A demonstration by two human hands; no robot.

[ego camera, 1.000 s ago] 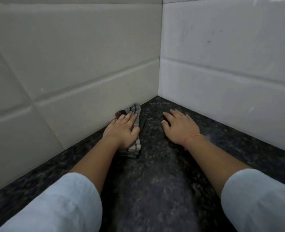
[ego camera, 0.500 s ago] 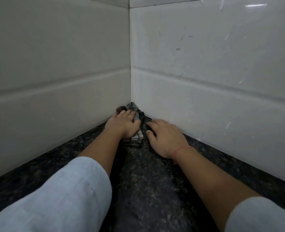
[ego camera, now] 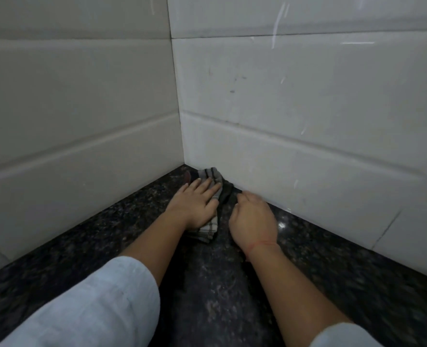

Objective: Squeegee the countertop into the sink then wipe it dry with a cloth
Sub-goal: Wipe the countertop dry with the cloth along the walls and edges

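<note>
— Where's the checked cloth [ego camera: 212,175]?
— Far corner of the dark granite countertop [ego camera: 207,296], against the right tiled wall [ego camera: 307,146]. The left hand [ego camera: 195,204] presses it, fingers straight.
— And the right hand [ego camera: 253,219]?
— Just right of it, fingers bent. I can't tell whether they grip the cloth.

**Colours at the corner**

Cloth [ego camera: 211,177]: grey-and-white check with dark stripes, one fold near black. Countertop [ego camera: 332,259]: black stone, flecked brown and grey. Wall tiles [ego camera: 307,108]: plain off-white, faint pale streaks. Sleeves [ego camera: 94,304]: pale blue-white, unpatterned. Thread [ego camera: 261,244] at a wrist: orange-red.
</note>
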